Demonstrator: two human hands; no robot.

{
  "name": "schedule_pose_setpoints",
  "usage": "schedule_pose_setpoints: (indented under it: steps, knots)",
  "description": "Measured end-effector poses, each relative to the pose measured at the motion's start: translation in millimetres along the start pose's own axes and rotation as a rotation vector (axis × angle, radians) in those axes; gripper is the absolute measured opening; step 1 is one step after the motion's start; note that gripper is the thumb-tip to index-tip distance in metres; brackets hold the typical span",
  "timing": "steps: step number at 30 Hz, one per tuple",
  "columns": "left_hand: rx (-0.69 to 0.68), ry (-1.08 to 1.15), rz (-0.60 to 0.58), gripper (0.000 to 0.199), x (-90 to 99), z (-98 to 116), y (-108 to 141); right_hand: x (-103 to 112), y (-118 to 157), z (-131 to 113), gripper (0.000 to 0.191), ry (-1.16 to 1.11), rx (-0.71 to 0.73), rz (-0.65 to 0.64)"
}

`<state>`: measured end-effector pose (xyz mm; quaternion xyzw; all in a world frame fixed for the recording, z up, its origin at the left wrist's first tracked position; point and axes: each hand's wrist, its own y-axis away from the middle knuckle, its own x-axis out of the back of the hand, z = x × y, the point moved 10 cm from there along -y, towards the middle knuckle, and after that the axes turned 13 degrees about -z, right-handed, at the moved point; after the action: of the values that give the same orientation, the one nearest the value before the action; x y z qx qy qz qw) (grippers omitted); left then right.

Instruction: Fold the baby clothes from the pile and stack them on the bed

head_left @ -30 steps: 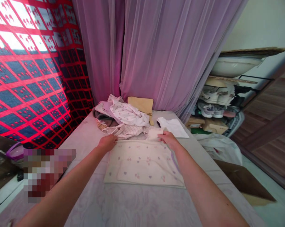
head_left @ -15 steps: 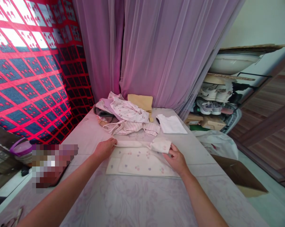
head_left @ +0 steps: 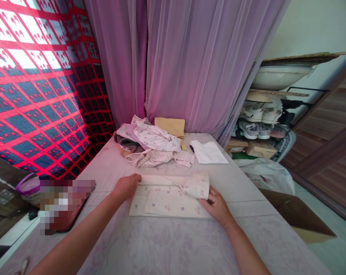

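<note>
A cream garment (head_left: 173, 204) printed with small hearts and pink motifs lies partly folded on the bed, its long side across in front of me. My left hand (head_left: 129, 186) is closed on its far left corner, thumb and fingers pinching the narrow folded strip along the top. At the other end, my right hand (head_left: 217, 206) grips the right edge, where a bunched, turned-over part rises a little off the layers below. Some of the right fingers are hidden behind the cloth. Which kind of garment it is, I cannot tell.
Beyond the garment sits a heap of rumpled clothes (head_left: 155, 137), with a folded yellow cloth (head_left: 171, 126) behind it. A folded white cloth (head_left: 208, 152) lies to the right. A blurred-out object (head_left: 65, 208) is at the left edge; an open cardboard box (head_left: 299, 214) stands right of the bed.
My right hand has moved slightly down and flattened the bunched right part toward the far right corner. My left hand keeps its pinch. The view has shifted a little.
</note>
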<state>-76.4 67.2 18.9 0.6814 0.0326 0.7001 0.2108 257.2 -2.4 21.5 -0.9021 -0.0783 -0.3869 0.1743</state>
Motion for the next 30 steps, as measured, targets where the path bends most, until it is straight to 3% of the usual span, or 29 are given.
schedule_pose_setpoints:
  steps: [3, 6, 9, 12, 15, 18, 22, 24, 28, 30]
  knots:
    - [-0.029, 0.004, 0.041, 0.033, 11.4, 19, 2, 4, 0, 11, 0.026, -0.092, -0.076, 0.041]
    - [-0.235, 0.024, 0.079, 0.029, 17.8, 65, 2, 4, 4, 33, 0.046, -0.306, -0.227, 0.111]
    - [-0.346, 0.04, 0.105, 0.03, 15.4, 101, -2, -1, 5, 49, 0.056, -0.471, -0.359, 0.117]
    - [-0.403, 0.037, 0.098, 0.034, 4.6, 124, -10, 8, 3, 58, 0.051, -0.46, -0.479, 0.188]
    - [-0.427, 0.057, 0.076, 0.036, -9.2, 129, -16, 21, -2, 67, 0.042, -0.429, -0.571, 0.272]
    - [-0.425, 0.078, 0.104, 0.037, -18.6, 124, -18, 20, -14, 74, 0.034, -0.494, -0.594, 0.252]
    - [-0.438, 0.085, 0.123, 0.041, -28.8, 118, -17, 26, -23, 62, 0.029, -0.582, -0.485, 0.257]
    - [-0.445, 0.074, 0.112, 0.043, -32.3, 118, -17, 28, -26, 39, 0.025, -0.55, -0.379, 0.15]
    - [-0.418, 0.056, 0.08, 0.044, -34.3, 119, -17, 7, -15, -17, 0.018, -0.534, -0.233, -0.342]
    - [-0.409, 0.045, 0.065, 0.044, -34.5, 120, -16, -1, -4, -36, 0.019, -0.538, -0.171, -0.513]
